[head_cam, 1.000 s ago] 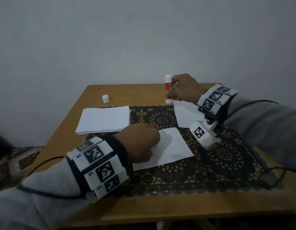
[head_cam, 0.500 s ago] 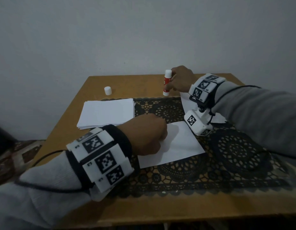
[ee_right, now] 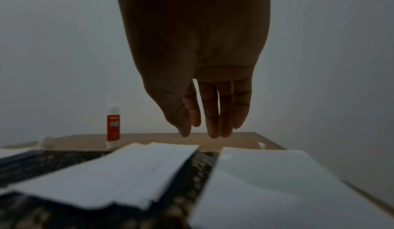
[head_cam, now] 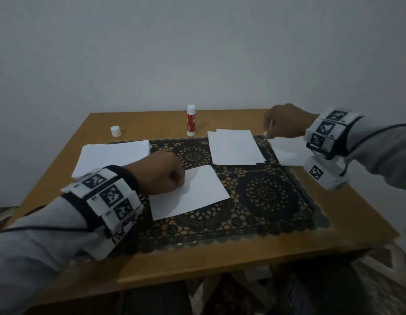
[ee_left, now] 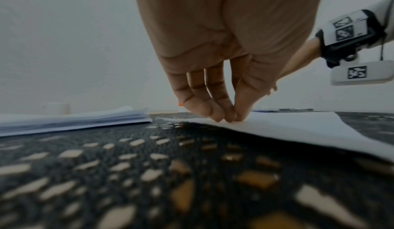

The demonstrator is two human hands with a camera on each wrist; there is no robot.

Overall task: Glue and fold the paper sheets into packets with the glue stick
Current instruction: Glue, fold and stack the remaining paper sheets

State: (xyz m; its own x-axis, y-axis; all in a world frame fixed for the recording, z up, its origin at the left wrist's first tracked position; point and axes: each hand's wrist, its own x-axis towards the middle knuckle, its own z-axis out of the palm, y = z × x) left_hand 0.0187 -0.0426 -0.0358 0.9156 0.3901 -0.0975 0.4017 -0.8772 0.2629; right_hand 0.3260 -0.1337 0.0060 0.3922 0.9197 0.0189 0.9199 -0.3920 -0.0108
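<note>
Left hand [head_cam: 161, 172], fingers curled, pinches the left edge of a single sheet [head_cam: 193, 192] between fingertips [ee_left: 226, 114] and thumb; the left wrist view shows that edge lifted slightly off the mat [head_cam: 265, 201]. Right hand [head_cam: 286, 120] hovers over the far right of the desk [head_cam: 197, 258], grasping nothing; the right wrist view shows its fingers [ee_right: 213, 114] hanging straight and relaxed above the desk edge, apart from the paper below. Desk: wood, set against a plain pale wall [head_cam: 197, 53], carrying a dark lace mat. Glue stick [head_cam: 191, 120] stands upright and uncapped on bare wood at the far edge, just beyond the mat; its white cap [head_cam: 116, 131] stands well apart to the left. Stack [head_cam: 113, 155] of sheets lies far left. Second pile [head_cam: 234, 147] lies far centre-right, and further paper [head_cam: 286, 151] lies below the right wrist; the right wrist view shows these two as separate, with a strip of mat between them. Patterned floor covering shows beside the desk in the head view only.
</note>
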